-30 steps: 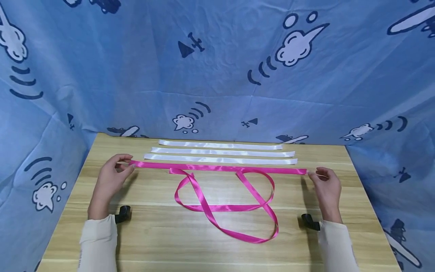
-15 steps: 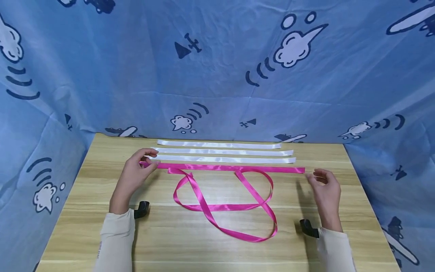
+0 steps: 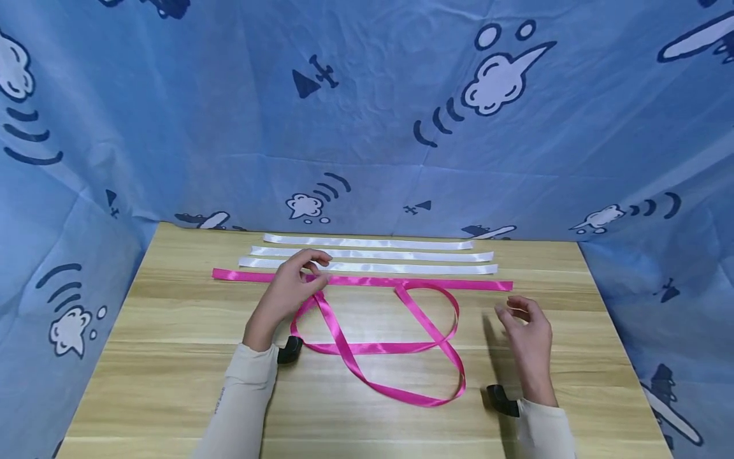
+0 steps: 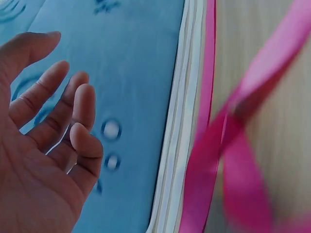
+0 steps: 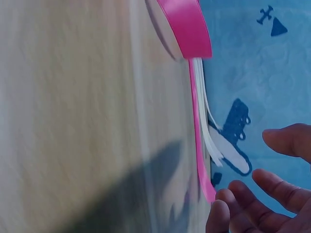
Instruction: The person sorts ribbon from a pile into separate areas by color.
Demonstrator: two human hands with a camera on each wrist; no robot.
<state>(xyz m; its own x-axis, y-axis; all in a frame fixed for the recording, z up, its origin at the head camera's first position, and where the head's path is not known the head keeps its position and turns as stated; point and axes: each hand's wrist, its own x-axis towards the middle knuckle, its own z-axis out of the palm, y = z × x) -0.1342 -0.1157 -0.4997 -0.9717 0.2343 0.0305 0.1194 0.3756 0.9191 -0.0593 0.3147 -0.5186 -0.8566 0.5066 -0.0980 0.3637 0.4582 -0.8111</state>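
Note:
A straight pink ribbon (image 3: 367,281) lies flat across the wooden table, both of its ends in sight. Closer to the person, a longer pink ribbon (image 3: 378,349) forms loose loops. My left hand (image 3: 287,290) hovers over the left part of the straight ribbon and covers some of it. Its fingers are loosely bent around nothing, and the left wrist view shows the palm bare. Off the straight ribbon's right end is my right hand (image 3: 529,341), apart from it. In the right wrist view its fingers (image 5: 262,211) hold nothing.
Three white ribbons lie parallel behind the pink one: a far one (image 3: 367,242), a middle one (image 3: 401,256) and a near one (image 3: 413,269). Blue printed cloth (image 3: 367,127) hangs at the back and sides of the wooden table (image 3: 143,370).
My left hand has let go of the straight pink ribbon's left end and moved right along it. My right hand has drawn back from the right end, toward the person and slightly left.

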